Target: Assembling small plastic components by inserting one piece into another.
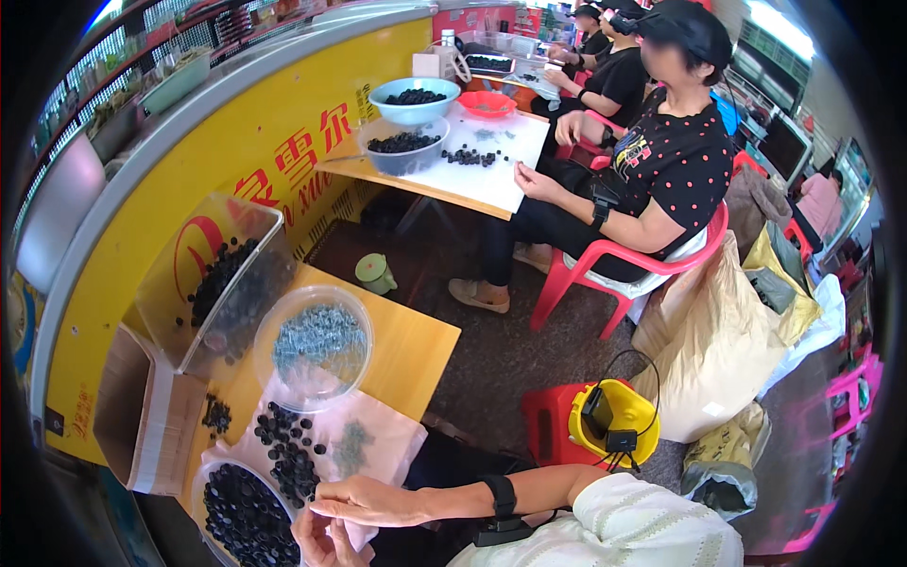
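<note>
My right hand (373,501) reaches in from the right, a black strap on its forearm, its thumb and fingertips pinched together. Below it at the lower edge, my left hand (324,541) has curled fingers that meet the right fingertips. Whatever they pinch is too small to make out. Just beside them, loose black round caps (288,444) lie on a pale pink cloth (392,435), with a small pile of clear pieces (352,449). A white bowl full of black round caps (244,515) stands left of my hands. Beyond is a round clear tub (315,402) of bluish clear pieces (321,340).
A clear bin (213,307) of black pieces and an open cardboard box (142,406) stand at the left. A green lidded cup (375,272) is behind the wooden table (420,345). A co-worker (652,170) sits at another table (472,194). A yellow bucket (647,416) stands to the right.
</note>
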The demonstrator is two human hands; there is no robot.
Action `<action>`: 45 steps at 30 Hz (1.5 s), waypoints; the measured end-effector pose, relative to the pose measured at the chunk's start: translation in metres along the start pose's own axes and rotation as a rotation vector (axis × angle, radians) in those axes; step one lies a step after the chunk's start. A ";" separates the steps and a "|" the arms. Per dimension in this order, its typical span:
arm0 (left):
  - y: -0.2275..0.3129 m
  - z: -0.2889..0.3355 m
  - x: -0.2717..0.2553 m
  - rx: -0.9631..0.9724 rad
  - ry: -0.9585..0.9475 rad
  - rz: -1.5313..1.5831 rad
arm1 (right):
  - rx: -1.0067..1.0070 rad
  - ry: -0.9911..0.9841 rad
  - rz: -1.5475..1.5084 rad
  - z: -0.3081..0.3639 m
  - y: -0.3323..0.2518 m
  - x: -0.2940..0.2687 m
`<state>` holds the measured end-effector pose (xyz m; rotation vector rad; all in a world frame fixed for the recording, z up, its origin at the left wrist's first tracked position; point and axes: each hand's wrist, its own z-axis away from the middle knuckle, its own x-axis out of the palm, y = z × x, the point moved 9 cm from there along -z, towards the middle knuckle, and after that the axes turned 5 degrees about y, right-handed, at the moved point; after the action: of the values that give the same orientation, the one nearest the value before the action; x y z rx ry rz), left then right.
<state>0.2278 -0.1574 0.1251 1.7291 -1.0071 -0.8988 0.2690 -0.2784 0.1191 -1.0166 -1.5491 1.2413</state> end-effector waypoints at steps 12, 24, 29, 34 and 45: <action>0.034 0.001 0.004 0.180 -0.239 -0.298 | 0.453 -0.428 -0.166 0.011 0.014 0.002; 0.025 0.017 0.000 0.113 -0.100 -0.174 | 0.508 -0.339 -0.451 0.021 0.022 0.002; 0.035 0.027 0.011 0.163 -0.211 -0.216 | 0.433 -0.333 -0.276 0.027 0.013 -0.005; 0.046 0.042 0.013 0.220 -0.225 -0.325 | 0.418 -0.279 -0.126 0.040 0.014 -0.008; 0.011 0.099 0.021 0.239 -0.546 -0.288 | 0.286 -0.190 0.157 0.100 0.046 -0.006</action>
<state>0.1460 -0.2130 0.1009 1.9040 -1.2732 -1.5452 0.1780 -0.3031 0.0621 -0.8653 -1.3989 1.6562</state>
